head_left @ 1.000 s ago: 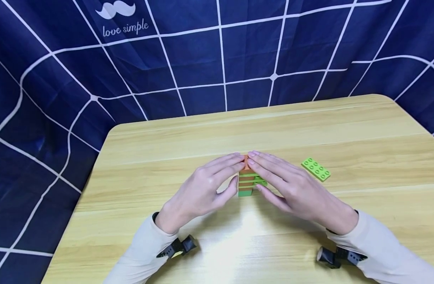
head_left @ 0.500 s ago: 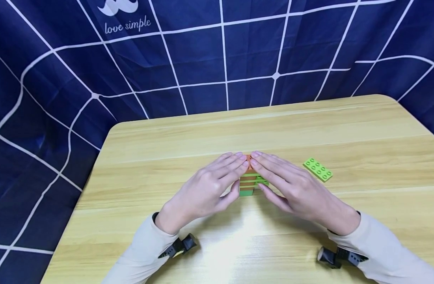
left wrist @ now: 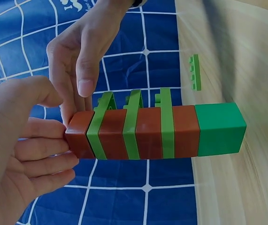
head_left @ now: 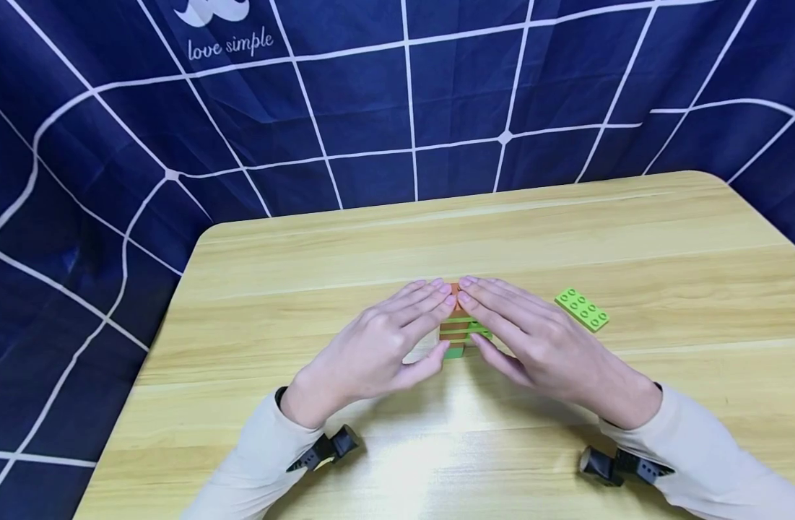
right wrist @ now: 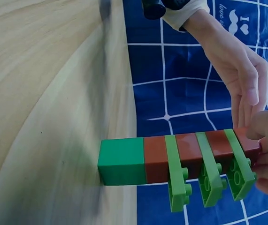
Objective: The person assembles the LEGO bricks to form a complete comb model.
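A toy brick tower (head_left: 453,334) stands upright on the table. In the left wrist view it shows a dark green block (left wrist: 220,129) at the bottom, then orange-brown bricks (left wrist: 155,133) alternating with light green plates (left wrist: 167,124). Those plates jut out to the tower's right side, studs upward. Both hands meet over the top brick (left wrist: 80,133). Extended fingertips of my left hand (head_left: 384,339) rest on its left part, the thumb low before the tower's near face. My right hand (head_left: 540,339) touches the right part with straight fingers, its thumb near the jutting plates. The hands hide much of the top.
A loose light green plate with studs (head_left: 582,310) lies on the wooden table (head_left: 293,267), to the right of and beyond the right hand. Dark blue curtain cloth (head_left: 352,94) with white lines surrounds the table's back and sides.
The left thumb has shifted right and down across the lower front of the tower. The fingers of both hands stay on the top brick. The loose plate has not moved.
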`<state>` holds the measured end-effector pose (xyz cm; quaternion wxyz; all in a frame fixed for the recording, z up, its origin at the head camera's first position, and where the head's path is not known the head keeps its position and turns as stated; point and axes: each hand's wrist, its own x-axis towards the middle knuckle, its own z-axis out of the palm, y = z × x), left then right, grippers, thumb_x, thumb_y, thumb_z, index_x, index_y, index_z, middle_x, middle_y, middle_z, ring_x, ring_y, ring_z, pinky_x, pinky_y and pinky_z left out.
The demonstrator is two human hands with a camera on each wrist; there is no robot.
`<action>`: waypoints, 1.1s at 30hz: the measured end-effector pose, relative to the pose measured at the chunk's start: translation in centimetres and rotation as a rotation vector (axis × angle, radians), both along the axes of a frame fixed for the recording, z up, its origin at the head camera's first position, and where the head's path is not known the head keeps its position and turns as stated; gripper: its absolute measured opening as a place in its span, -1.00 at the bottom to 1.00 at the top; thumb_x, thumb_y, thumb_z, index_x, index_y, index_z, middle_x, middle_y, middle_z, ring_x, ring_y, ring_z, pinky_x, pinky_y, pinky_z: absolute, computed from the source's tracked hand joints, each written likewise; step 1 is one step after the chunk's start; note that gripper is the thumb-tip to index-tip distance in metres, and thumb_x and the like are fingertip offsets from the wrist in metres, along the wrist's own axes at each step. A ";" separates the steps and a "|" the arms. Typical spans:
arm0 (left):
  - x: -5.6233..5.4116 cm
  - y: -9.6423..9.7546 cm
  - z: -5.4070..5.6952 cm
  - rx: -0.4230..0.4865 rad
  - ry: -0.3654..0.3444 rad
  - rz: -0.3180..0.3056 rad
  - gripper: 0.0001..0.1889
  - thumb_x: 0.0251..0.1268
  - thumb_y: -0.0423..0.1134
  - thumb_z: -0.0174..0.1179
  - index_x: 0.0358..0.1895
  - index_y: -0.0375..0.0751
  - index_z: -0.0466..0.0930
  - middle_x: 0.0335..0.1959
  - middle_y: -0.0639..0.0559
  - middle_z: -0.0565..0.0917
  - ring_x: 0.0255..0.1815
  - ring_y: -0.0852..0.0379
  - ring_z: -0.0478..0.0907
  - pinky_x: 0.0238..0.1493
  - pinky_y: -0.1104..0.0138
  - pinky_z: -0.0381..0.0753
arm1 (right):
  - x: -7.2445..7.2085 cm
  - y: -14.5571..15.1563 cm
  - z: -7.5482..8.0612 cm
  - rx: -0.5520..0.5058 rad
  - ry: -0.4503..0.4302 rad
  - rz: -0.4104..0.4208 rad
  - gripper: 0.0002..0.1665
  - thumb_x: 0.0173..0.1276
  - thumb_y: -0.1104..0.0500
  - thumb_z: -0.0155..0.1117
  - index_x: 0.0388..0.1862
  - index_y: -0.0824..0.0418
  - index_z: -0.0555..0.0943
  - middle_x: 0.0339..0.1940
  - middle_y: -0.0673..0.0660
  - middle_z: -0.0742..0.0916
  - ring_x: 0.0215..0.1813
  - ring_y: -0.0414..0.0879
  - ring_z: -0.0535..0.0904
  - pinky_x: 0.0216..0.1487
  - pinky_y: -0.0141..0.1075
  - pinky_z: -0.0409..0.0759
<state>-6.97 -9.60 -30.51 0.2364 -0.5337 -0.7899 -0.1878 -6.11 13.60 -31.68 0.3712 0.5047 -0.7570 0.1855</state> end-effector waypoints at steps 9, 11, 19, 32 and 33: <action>-0.1 0.2 0.2 -0.005 -0.014 -0.010 -0.58 0.20 -0.22 0.22 0.05 -0.48 0.60 0.10 -0.29 0.59 0.24 -0.10 0.49 0.41 0.26 0.29 | -0.1 0.1 0.2 0.003 0.002 0.003 -0.51 0.54 0.10 -0.07 0.06 0.51 0.58 0.09 0.39 0.64 0.09 0.25 0.61 0.38 -0.14 0.41; -0.1 0.2 0.1 0.000 -0.021 -0.012 -0.55 0.19 -0.19 0.24 0.06 -0.48 0.59 0.11 -0.30 0.59 0.25 -0.10 0.48 0.41 0.25 0.29 | -0.1 0.2 0.2 0.009 0.007 0.004 -0.50 0.53 0.10 -0.07 0.06 0.51 0.58 0.10 0.39 0.64 0.09 0.25 0.60 0.36 -0.12 0.43; 0.1 0.2 0.1 0.037 -0.018 -0.022 -0.39 0.10 -0.07 0.34 0.10 -0.52 0.55 0.09 -0.32 0.59 0.24 -0.12 0.48 0.41 0.24 0.30 | -0.1 0.3 0.4 0.035 0.020 -0.005 -0.49 0.53 0.09 -0.08 0.06 0.51 0.58 0.11 0.39 0.64 0.10 0.24 0.60 0.27 -0.04 0.51; 0.0 0.2 0.2 0.053 -0.003 -0.030 -0.36 0.10 -0.03 0.33 0.10 -0.52 0.54 0.10 -0.33 0.58 0.24 -0.13 0.48 0.40 0.23 0.34 | 0.0 0.4 0.6 0.112 0.023 -0.018 -0.45 0.54 0.07 -0.10 0.11 0.54 0.53 0.15 0.43 0.59 0.14 0.27 0.57 0.36 -0.05 0.43; 0.0 0.2 0.2 0.052 0.000 -0.030 -0.37 0.11 -0.03 0.33 0.10 -0.52 0.55 0.10 -0.33 0.58 0.24 -0.12 0.48 0.39 0.23 0.34 | 0.0 0.4 0.5 0.113 0.013 -0.018 -0.45 0.54 0.06 -0.10 0.11 0.54 0.54 0.16 0.43 0.59 0.15 0.27 0.57 0.36 -0.05 0.42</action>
